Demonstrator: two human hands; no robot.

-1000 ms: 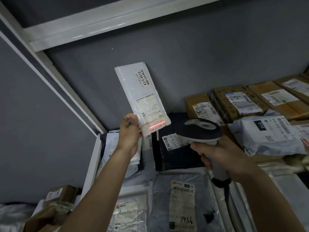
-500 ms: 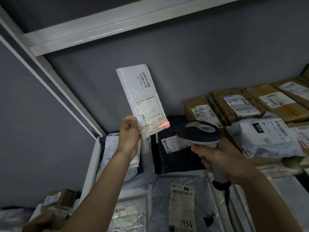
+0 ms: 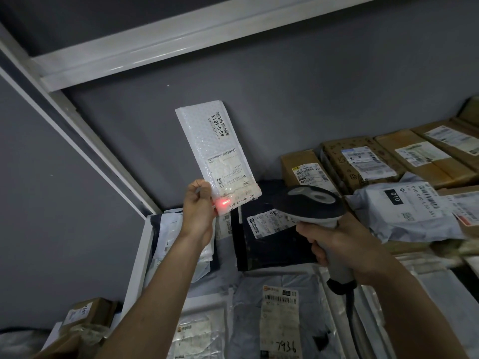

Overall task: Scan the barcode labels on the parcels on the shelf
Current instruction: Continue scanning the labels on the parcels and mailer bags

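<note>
While holding up the white bubble mailer (image 3: 217, 155) in left hand (image 3: 198, 203), aiming scanner (image 3: 312, 203) gripped in right hand (image 3: 334, 246); red spot low on its label, many shelf parcels (image 3: 404, 211) seemingly unscanned

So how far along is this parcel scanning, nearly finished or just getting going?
Hard to say what's done: nothing marks any parcel as scanned. In hand: the left hand holds up a white padded envelope, and the scanner in the right hand throws a red spot on its lower label. Left: probably the cardboard boxes and grey bags lying on the shelf.
</note>
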